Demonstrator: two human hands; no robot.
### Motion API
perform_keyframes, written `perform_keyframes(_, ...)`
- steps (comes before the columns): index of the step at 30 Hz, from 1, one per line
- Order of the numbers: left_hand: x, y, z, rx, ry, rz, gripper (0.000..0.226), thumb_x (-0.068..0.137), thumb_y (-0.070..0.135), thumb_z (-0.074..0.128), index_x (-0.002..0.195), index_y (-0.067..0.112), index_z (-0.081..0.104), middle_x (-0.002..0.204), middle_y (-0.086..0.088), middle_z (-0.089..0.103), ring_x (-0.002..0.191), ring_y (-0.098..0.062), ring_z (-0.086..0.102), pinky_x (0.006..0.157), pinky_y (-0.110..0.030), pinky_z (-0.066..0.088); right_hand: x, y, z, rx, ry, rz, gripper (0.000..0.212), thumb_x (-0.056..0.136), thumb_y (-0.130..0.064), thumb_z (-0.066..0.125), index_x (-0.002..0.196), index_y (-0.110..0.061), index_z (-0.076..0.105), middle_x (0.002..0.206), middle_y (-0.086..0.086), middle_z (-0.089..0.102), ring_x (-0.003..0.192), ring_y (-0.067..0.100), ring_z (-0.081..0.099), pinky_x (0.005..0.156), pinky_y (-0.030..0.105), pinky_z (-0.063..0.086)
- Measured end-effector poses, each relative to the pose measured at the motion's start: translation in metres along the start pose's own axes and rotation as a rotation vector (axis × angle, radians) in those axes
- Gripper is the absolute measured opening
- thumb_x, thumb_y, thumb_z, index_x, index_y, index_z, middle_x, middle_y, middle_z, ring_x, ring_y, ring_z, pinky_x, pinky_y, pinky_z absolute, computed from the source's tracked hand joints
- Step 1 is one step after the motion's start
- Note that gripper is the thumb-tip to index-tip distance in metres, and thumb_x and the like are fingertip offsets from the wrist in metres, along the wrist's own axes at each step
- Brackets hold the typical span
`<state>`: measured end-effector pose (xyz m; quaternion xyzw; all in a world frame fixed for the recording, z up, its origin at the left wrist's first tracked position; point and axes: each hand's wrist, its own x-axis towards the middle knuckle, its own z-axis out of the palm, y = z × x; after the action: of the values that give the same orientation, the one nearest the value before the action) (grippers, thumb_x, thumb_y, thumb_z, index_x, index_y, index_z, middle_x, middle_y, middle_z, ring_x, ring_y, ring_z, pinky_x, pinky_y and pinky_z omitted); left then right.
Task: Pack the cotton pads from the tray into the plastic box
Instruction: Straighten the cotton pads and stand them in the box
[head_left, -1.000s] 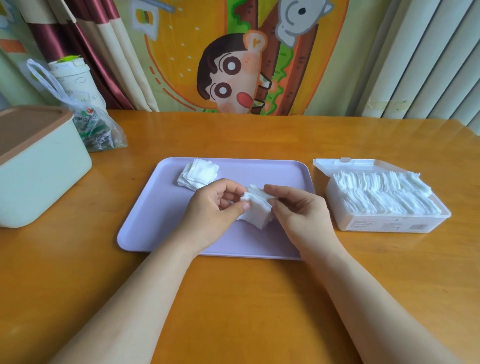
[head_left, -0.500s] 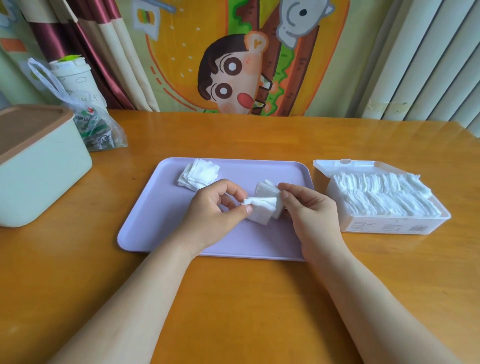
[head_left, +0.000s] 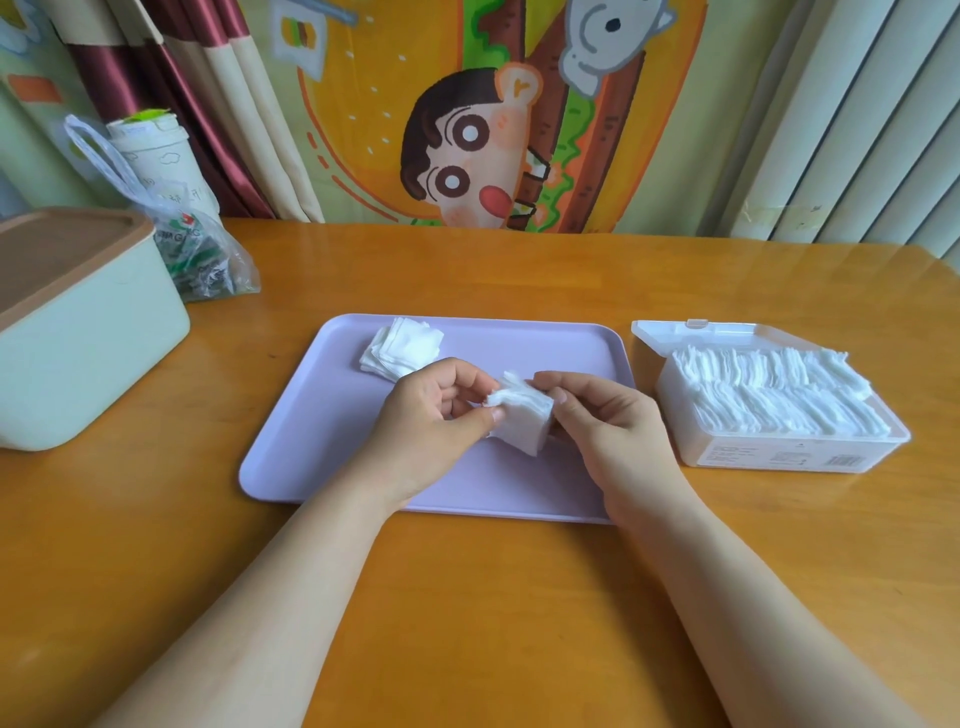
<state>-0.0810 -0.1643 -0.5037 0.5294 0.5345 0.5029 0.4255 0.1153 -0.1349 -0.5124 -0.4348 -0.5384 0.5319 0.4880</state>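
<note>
A small stack of white cotton pads (head_left: 522, 421) is pinched between my left hand (head_left: 434, 415) and my right hand (head_left: 602, 421), just above the middle of the lilac tray (head_left: 311, 441). Both hands grip it from opposite sides. A second pile of cotton pads (head_left: 402, 347) lies at the tray's far left part. To the right of the tray stands the clear plastic box (head_left: 769, 454), lid open at the back, filled with rows of white pads (head_left: 769, 387).
A pale green bin with a brown lid (head_left: 78, 322) stands at the left. Behind it are a plastic bag of packets (head_left: 202, 260) and a white cup (head_left: 156, 156). Curtains and a cartoon cloth hang behind the wooden table (head_left: 467, 597).
My hands have come closer together around the stack of pads and squared it up. The right hand moved slightly left. The pile and box have not moved.
</note>
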Motion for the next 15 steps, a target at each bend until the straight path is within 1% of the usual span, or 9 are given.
perform_keyframes(2, 0.0002, -0.0003, 0.0002, 0.021, -0.002, 0.005, 0.020, 0.088, 0.001, 0.078, 0.093, 0.019, 0.072, 0.088, 0.002, 0.074, 0.083, -0.020, 0.066, 0.093, -0.054, 0.058, -0.0024, -0.0045, -0.0001, 0.057, -0.069, 0.029, 0.021, 0.098, -0.012, 0.070, 0.118, -0.014, 0.076, 0.112, 0.001, 0.080, 0.111, 0.019, 0.074, 0.099, 0.039, 0.058)
perform_keyframes(3, 0.0001, -0.0003, 0.0003, 0.035, -0.001, 0.008, 0.021, 0.088, 0.002, 0.079, 0.092, 0.021, 0.071, 0.089, 0.001, 0.075, 0.083, -0.020, 0.067, 0.094, -0.054, 0.058, -0.0044, -0.0061, 0.0008, 0.064, -0.105, 0.039, 0.029, 0.092, -0.012, 0.077, 0.121, -0.015, 0.074, 0.113, 0.001, 0.080, 0.110, 0.018, 0.074, 0.095, 0.034, 0.058)
perform_keyframes(5, 0.0001, -0.0007, 0.0006, 0.075, -0.004, 0.019, 0.023, 0.087, 0.003, 0.079, 0.094, 0.022, 0.070, 0.093, 0.000, 0.074, 0.081, -0.018, 0.066, 0.090, -0.049, 0.059, -0.0070, -0.0045, 0.0029, -0.053, -0.110, 0.006, 0.042, 0.083, -0.012, 0.087, 0.122, -0.021, 0.072, 0.110, -0.003, 0.080, 0.104, 0.017, 0.076, 0.089, 0.032, 0.060)
perform_keyframes(7, -0.0002, -0.0015, 0.0007, 0.121, -0.015, 0.020, 0.032, 0.085, 0.005, 0.081, 0.105, 0.026, 0.069, 0.096, 0.005, 0.070, 0.073, -0.014, 0.062, 0.076, -0.037, 0.057, -0.0069, -0.0027, 0.0046, -0.199, -0.072, -0.058, 0.039, 0.086, -0.005, 0.081, 0.116, -0.029, 0.073, 0.108, -0.011, 0.079, 0.103, 0.015, 0.074, 0.090, 0.032, 0.060)
perform_keyframes(8, -0.0004, -0.0021, 0.0007, 0.151, -0.022, 0.015, 0.042, 0.083, 0.007, 0.084, 0.115, 0.030, 0.068, 0.098, 0.006, 0.065, 0.070, -0.013, 0.058, 0.070, -0.030, 0.053, -0.0071, -0.0026, 0.0044, -0.239, -0.065, -0.090, 0.041, 0.089, 0.001, 0.074, 0.114, -0.032, 0.072, 0.108, -0.017, 0.078, 0.104, 0.010, 0.073, 0.092, 0.028, 0.058)
perform_keyframes(10, 0.0005, -0.0037, 0.0017, 0.226, -0.032, 0.012, 0.057, 0.082, 0.013, 0.087, 0.129, 0.035, 0.065, 0.095, 0.005, 0.057, 0.065, -0.011, 0.049, 0.066, -0.022, 0.047, -0.0076, -0.0045, 0.0042, -0.295, -0.075, -0.128, 0.048, 0.092, 0.009, 0.062, 0.115, -0.033, 0.072, 0.111, -0.022, 0.076, 0.104, -0.001, 0.070, 0.092, 0.016, 0.053)
perform_keyframes(11, 0.0011, -0.0046, 0.0030, 0.268, -0.037, 0.024, 0.055, 0.082, 0.015, 0.087, 0.128, 0.035, 0.066, 0.090, 0.005, 0.054, 0.063, -0.010, 0.046, 0.066, -0.020, 0.045, -0.0081, -0.0054, 0.0049, -0.326, -0.085, -0.139, 0.049, 0.092, 0.010, 0.059, 0.117, -0.030, 0.072, 0.111, -0.021, 0.075, 0.100, -0.005, 0.069, 0.088, 0.012, 0.051)
perform_keyframes(13, 0.0026, -0.0060, 0.0055, 0.324, -0.051, 0.046, 0.036, 0.084, 0.013, 0.084, 0.113, 0.032, 0.073, 0.079, 0.004, 0.052, 0.059, -0.007, 0.043, 0.063, -0.020, 0.043, -0.0095, -0.0058, 0.0063, -0.412, -0.099, -0.177, 0.050, 0.094, 0.010, 0.054, 0.125, -0.026, 0.071, 0.115, -0.018, 0.072, 0.091, -0.008, 0.065, 0.080, 0.007, 0.046)
perform_keyframes(15, 0.0034, -0.0074, 0.0056, 0.298, -0.050, 0.033, 0.022, 0.084, 0.016, 0.081, 0.099, 0.031, 0.076, 0.074, -0.004, 0.056, 0.061, -0.008, 0.047, 0.064, -0.026, 0.046, -0.0098, -0.0016, 0.0076, -0.499, -0.112, -0.231, 0.054, 0.097, 0.010, 0.050, 0.136, -0.023, 0.066, 0.132, -0.010, 0.064, 0.106, -0.013, 0.059, 0.087, 0.004, 0.042)
